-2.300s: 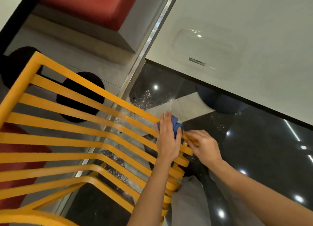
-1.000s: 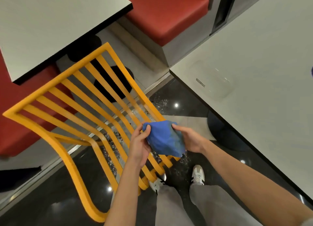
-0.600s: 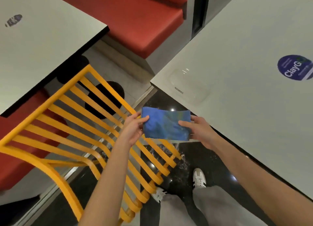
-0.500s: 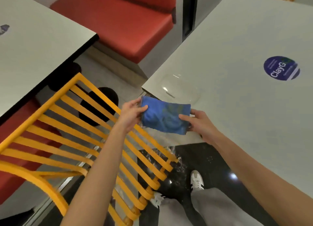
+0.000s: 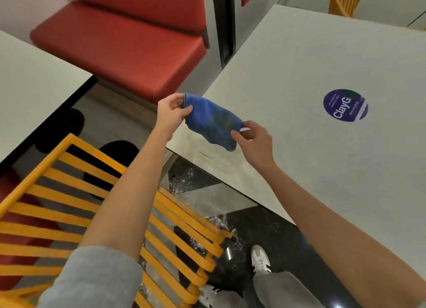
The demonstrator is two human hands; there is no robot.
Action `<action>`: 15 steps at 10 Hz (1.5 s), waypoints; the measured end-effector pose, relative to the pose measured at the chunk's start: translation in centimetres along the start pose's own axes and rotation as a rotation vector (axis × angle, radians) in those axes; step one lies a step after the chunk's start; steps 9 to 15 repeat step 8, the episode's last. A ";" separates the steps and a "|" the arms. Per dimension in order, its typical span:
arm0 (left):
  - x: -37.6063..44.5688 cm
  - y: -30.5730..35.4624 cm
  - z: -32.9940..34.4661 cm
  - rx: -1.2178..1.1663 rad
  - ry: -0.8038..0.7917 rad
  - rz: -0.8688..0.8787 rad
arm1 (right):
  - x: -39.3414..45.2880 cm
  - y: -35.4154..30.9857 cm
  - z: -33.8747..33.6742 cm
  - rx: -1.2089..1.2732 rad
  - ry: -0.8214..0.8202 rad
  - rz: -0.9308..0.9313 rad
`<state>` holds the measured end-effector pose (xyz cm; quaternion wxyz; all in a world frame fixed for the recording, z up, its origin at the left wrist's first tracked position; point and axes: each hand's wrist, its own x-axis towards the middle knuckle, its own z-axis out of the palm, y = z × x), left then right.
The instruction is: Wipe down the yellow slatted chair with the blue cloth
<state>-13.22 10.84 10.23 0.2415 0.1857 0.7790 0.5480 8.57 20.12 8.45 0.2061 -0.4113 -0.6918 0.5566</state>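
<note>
The blue cloth (image 5: pixel 213 123) hangs bunched in the middle of the frame, held up over the near corner of the grey bench (image 5: pixel 322 157) that fills the right side. The left hand (image 5: pixel 169 115) pinches the cloth's upper left end between thumb and fingers. The right hand (image 5: pixel 255 139) pinches its lower right end the same way, so the cloth sags between the 2 hands. The yellow slatted chair (image 5: pixel 69 215) lies in the lower left of the frame, under the left forearm and apart from the cloth. A round blue sticker (image 5: pixel 345 105) sits on the bench at right. A red cushioned seat (image 5: pixel 119 44) fills the upper left, and a second grey bench (image 5: pixel 30 95) shows at the left edge. 2 white shoes (image 5: pixel 260 259) stand on the dark glossy floor (image 5: pixel 265 229) at the bottom.
</note>
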 end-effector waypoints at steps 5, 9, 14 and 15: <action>-1.3 -4.2 1.3 0.753 -0.128 0.209 | -0.1 2.9 1.8 -0.358 -0.114 0.022; -5.4 -4.3 0.7 1.369 -0.173 0.130 | -0.4 2.5 2.5 -1.133 -0.192 -0.342; -5.4 -4.3 0.7 1.369 -0.173 0.130 | -0.4 2.5 2.5 -1.133 -0.192 -0.342; -5.4 -4.3 0.7 1.369 -0.173 0.130 | -0.4 2.5 2.5 -1.133 -0.192 -0.342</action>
